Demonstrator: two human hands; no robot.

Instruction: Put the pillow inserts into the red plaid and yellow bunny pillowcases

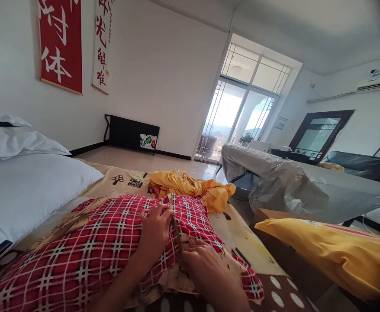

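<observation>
A stuffed pillow in a red plaid pillowcase (102, 234) lies on the bed before me. A narrow green strip (176, 227), perhaps the edging or zipper of its opening, runs across the case between my hands. My left hand (157, 227) rests on the plaid cloth, its fingers bent and closed at the left side of the strip. Lower down, my right hand (204, 262) pinches the case near the strip's close end; its fingertips are partly hidden. The loose end of the case, with a tan patterned part, spreads under my right wrist.
Crumpled yellow cloth (183, 184) lies just beyond the pillowcase. White pillows (40, 186) are at the left. Off the bed's right side, a yellow stuffed pillow (336, 251) rests on a cardboard box (284, 260). Behind it stands a plastic-covered table (287, 173).
</observation>
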